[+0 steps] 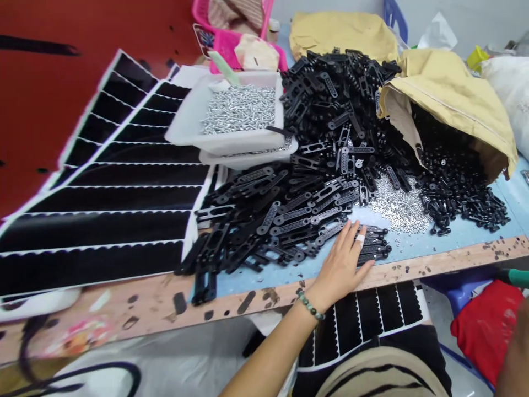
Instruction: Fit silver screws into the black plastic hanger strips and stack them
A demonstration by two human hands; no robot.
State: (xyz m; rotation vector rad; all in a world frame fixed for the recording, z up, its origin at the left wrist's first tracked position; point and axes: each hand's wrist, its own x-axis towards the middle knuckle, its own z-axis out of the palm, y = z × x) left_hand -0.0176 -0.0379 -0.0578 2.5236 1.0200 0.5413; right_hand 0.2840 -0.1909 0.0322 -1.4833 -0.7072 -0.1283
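Note:
My left hand [342,260] lies palm down with its fingers stretched over a small row of black plastic link pieces [374,245] near the table's front edge. One finger has a white wrap, and a beaded bracelet circles the wrist. To the left of the fingers spreads a heap of similar black links [293,218]. Small silver metal parts [400,207] lie in a loose pile beyond the row. At the right edge only a blurred part of my right arm shows; its hand is out of frame. A green handle [518,277] juts in just above that arm.
A white tub [182,124] of silver pins stands behind the links. A yellow sack [458,94] spills small black parts [467,193] at the right. Black scalloped sheets [124,220] cover the left. A pink basket [268,14] stands at the back; a red cloth [487,325] lies below.

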